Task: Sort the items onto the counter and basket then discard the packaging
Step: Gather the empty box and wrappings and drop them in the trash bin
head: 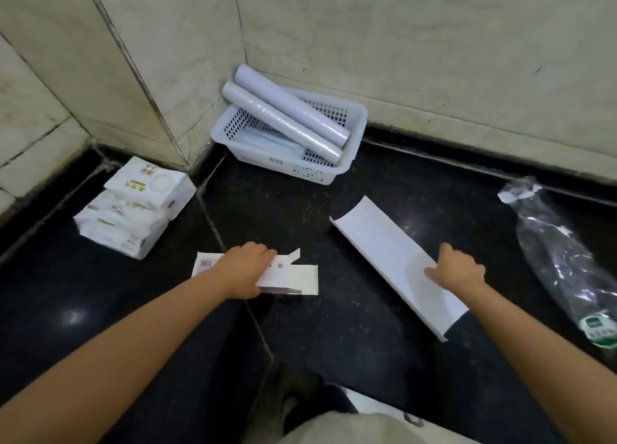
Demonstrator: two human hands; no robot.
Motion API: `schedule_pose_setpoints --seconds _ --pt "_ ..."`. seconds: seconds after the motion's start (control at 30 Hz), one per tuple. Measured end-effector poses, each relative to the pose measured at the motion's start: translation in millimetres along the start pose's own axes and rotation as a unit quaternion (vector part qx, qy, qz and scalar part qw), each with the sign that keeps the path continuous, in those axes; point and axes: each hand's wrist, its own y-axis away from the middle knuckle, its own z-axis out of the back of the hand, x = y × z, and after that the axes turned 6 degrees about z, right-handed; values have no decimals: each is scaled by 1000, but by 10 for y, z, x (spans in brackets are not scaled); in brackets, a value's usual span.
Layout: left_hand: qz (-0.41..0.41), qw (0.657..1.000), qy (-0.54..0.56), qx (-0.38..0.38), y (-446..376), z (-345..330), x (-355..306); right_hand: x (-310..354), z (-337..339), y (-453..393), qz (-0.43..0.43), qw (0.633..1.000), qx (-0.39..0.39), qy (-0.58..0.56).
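A white perforated basket (354,119) stands in the back corner of the black counter (334,326). Two pale rolls (283,118) lean in it over a flat blue-striped packet (267,143). Stacked white tissue packs (133,206) sit at the left by the wall. My left hand (247,270) grips a flattened white cardboard sleeve with barcodes (293,275) lying on the counter. My right hand (457,271) presses on a long curved white cardboard piece (380,243), fingers curled over its edge.
A crumpled clear plastic wrapper (564,263) with a green label lies at the right. Tiled walls close off the back and left. Something white shows below the counter's front edge (377,407).
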Motion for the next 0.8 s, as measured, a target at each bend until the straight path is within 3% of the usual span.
schedule_pose_setpoints --seconds 0.17,0.37,0.57,0.7,0.77,0.8 --pt "2 983 141 -119 -41 119 -228 -271 -113 177 38 991 -30 -122" --pt "-11 955 253 -154 -184 389 -870 -656 126 438 59 952 -175 -246" --pt "-69 944 281 -158 -308 564 -1654 -1634 266 583 -80 902 -269 -329" --pt "-72 948 281 -129 -309 620 -2178 -2362 201 517 -199 854 -277 -393" --pt "-66 952 274 -123 -294 604 -2395 -2612 129 424 -234 857 -245 -388" --pt "-62 953 267 -125 -282 595 -2490 -2707 95 364 -231 876 -219 -363"
